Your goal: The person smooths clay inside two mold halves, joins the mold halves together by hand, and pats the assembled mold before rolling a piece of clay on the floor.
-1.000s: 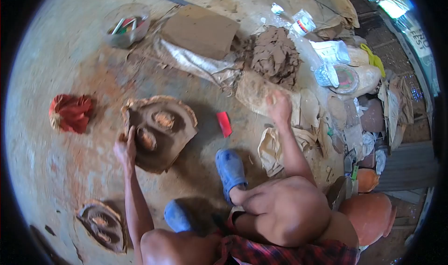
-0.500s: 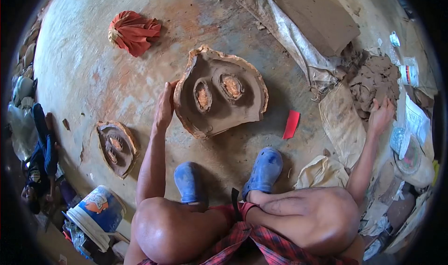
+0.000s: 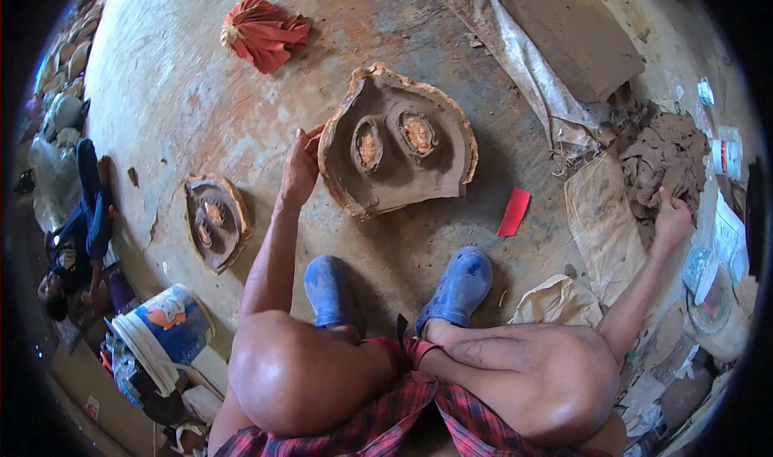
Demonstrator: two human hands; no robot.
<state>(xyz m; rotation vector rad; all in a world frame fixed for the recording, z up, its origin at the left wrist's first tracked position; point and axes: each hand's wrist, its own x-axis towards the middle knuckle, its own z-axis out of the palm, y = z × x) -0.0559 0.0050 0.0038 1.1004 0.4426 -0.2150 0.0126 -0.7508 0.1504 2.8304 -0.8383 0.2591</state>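
Best kept steady: clay-lined orange-brown mould (image 3: 411, 185) is touched by left hand (image 3: 299, 171), lumpy brown clay heap (image 3: 662, 155) by right hand (image 3: 673, 222); grips unclear.

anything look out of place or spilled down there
The red strip looks stray, lying loose on bare floor between the large clay-lined mould and the crumpled cream cloth. I see no clear spill.
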